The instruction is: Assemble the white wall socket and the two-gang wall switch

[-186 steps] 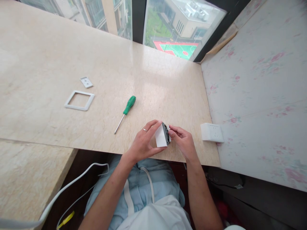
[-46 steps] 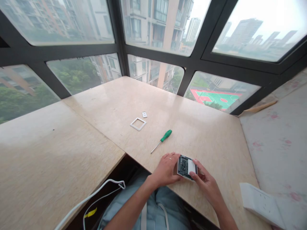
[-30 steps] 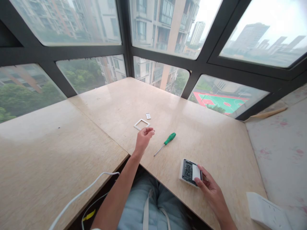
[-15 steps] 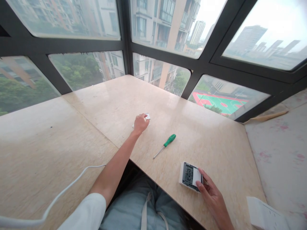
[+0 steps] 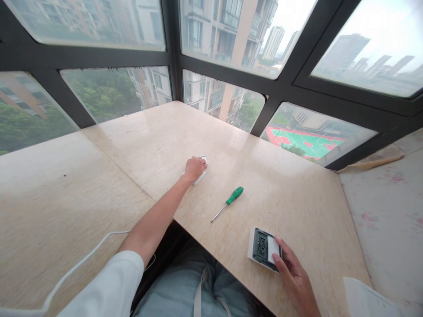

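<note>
My right hand (image 5: 294,273) grips the right side of a wall switch on a square white box (image 5: 251,246). Its dark grey inside shows on the left, and a white rocker plate (image 5: 272,250) covers part of the right. The thumb lies on the front and the fingers curl round the far side. Farther off, my left hand (image 5: 194,168) is closed on a small white plastic piece (image 5: 204,158), mostly hidden by the fingers. Beneath that hand lies a flat white plate (image 5: 199,178), partly covered. Between the hands rests a green-handled screwdriver (image 5: 235,195), its shaft pointing toward me.
The stone-patterned tabletop (image 5: 132,136) meets dark window frames (image 5: 228,70) at the back. A white cable (image 5: 82,259) runs across the left. At the lower right stands a white socket block (image 5: 366,299) beside the flowered wall (image 5: 386,220).
The left hand has turned slightly over the white piece, and more of the flat plate beneath shows. The right hand keeps its grip on the wall switch. The view has shifted a little.
</note>
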Demonstrator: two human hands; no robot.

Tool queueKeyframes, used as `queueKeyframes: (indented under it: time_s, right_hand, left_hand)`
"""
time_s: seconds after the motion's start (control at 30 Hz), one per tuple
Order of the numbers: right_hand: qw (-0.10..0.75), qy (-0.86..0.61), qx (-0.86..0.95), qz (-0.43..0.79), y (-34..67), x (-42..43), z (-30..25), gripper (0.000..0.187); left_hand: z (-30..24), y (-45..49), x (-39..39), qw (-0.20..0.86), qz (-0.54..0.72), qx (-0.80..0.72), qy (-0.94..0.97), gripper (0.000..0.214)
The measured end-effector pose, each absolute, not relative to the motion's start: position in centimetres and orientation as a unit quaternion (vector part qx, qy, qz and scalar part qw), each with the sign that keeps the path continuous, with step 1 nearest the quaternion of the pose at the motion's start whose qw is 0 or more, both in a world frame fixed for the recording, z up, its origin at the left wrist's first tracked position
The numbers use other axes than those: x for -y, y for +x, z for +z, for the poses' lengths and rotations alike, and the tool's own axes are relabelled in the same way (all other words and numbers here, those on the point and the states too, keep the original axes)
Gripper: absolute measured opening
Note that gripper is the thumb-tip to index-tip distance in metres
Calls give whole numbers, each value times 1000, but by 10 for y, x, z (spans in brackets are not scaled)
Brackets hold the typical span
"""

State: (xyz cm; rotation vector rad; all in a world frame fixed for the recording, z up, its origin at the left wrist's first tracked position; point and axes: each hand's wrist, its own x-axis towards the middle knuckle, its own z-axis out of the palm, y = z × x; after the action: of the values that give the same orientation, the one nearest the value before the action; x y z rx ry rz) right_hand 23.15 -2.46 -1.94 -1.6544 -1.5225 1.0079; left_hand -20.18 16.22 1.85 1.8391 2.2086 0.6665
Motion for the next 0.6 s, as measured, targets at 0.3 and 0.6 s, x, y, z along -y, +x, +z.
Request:
queueKeyframes:
  time_s: [0.3,0.6]
  right_hand:
    - [332,-634,588,376,228,27,-16,61]
    - [322,-598,622,390,239,25,-23,72]
  left_hand:
    - [19,-206,-161,147,265,-708,638,7]
    - [22,-194,-144,256,495,-654,512,9]
